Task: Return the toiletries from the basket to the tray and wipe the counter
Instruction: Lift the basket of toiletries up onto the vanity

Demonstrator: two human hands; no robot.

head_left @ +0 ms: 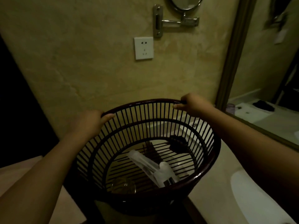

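A dark round slatted basket point(208, 160) fills the middle of the view, tipped toward me. My left hand point(92, 122) grips its rim on the left. My right hand point(192, 105) grips the far right of the rim. Inside lie a white plastic-wrapped packet point(140, 160), a small white bottle with a dark cap point(168, 173), a dark hairbrush point(178, 143) and a clear glass point(123, 185). The tray is not in view.
A pale counter point(215, 201) runs under the basket, with a white sink basin point(252, 198) at the lower right. A framed wall mirror point(265, 78) stands to the right. On the beige wall are a white socket point(144, 48) and a swing-arm mirror bracket point(176, 21).
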